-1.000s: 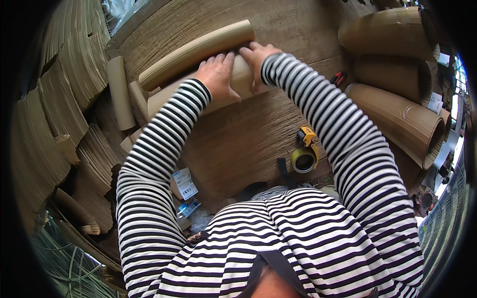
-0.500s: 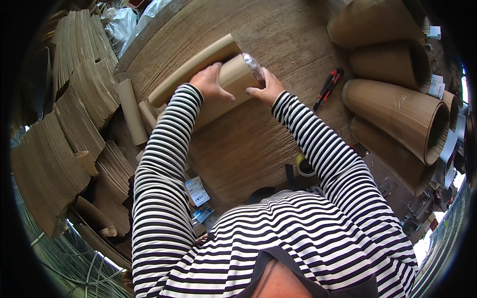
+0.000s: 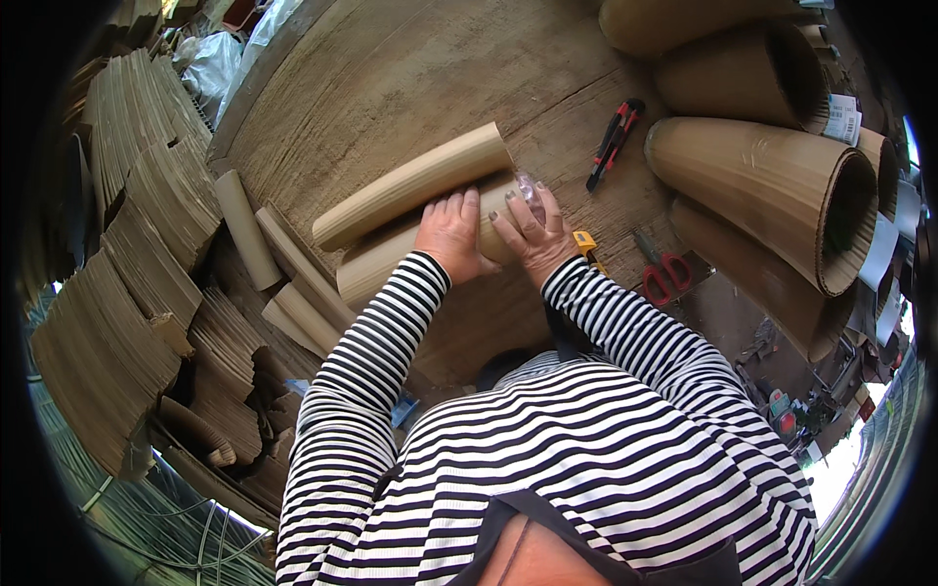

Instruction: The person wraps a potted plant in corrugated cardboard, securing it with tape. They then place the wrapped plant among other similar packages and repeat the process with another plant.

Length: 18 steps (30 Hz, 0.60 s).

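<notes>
My left hand (image 3: 449, 234) grips the near cardboard roll (image 3: 381, 256) with fingers curved over its top. My right hand (image 3: 532, 232) grips the same roll near its right end, fingers spread across it, where some crumpled clear plastic (image 3: 530, 190) shows. A slimmer pale roll (image 3: 405, 188) lies just behind it. Beyond my right hand a red-and-black box cutter (image 3: 611, 139) rests on the worn wooden board (image 3: 420, 88). A yellow tape dispenser (image 3: 586, 242) and red-handled scissors (image 3: 664, 275) lie beside my right sleeve, partly covered.
Stacks of curved cardboard sheets (image 3: 107, 352) fill the left, beside narrow tubes (image 3: 244, 225) and white plastic bags (image 3: 205, 68). Several wide cardboard rolls (image 3: 743, 186) lie along the right. Bundled green strands (image 3: 137, 523) sit at the lower left.
Over the last second both hands moved down toward me with the rolls. My right hand went from the roll's end to spreading over its top. The scissors have come into view.
</notes>
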Tool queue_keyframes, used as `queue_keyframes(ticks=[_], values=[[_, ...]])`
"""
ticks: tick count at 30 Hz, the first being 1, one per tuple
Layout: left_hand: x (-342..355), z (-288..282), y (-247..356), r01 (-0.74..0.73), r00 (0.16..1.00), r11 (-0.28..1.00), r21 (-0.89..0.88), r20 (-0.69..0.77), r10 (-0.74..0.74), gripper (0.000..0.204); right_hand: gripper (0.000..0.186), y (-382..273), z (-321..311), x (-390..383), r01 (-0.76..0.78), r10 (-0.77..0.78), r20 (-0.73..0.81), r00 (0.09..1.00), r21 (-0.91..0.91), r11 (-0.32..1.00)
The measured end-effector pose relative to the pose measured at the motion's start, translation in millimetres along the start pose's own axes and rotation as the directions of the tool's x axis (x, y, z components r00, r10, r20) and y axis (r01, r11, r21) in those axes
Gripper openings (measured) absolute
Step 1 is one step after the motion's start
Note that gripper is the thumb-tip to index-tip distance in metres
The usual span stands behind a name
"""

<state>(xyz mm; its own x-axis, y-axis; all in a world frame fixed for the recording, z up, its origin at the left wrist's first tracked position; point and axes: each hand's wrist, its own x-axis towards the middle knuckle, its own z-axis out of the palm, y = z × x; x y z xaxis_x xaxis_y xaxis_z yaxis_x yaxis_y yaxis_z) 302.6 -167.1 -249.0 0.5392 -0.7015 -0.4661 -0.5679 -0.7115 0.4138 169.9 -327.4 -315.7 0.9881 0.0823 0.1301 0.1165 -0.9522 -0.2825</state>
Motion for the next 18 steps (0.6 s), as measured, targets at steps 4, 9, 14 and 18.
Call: queue_keyframes(ticks=[4,9,14,18], values=[[16,-19,-16,-0.066,0.995,0.997,-0.038,0.077,0.069,0.117,0.073,1,0,16,-0.031,0.028,0.058,0.998,0.049,0.998],[48,-36,-36,-0.054,0.962,0.996,-0.078,0.262,0.072,0.12,0.093,3,-37,56,-0.156,0.096,0.406,0.909,0.116,0.981],[79,-53,-58,0.082,0.883,0.959,-0.273,0.466,0.057,0.112,0.102,9,-72,110,-0.275,0.132,0.658,0.742,0.118,0.954],[78,-38,-64,0.03,0.907,0.963,-0.267,0.412,0.086,0.114,0.104,13,-63,95,-0.2,0.089,0.558,0.825,0.141,0.97]])
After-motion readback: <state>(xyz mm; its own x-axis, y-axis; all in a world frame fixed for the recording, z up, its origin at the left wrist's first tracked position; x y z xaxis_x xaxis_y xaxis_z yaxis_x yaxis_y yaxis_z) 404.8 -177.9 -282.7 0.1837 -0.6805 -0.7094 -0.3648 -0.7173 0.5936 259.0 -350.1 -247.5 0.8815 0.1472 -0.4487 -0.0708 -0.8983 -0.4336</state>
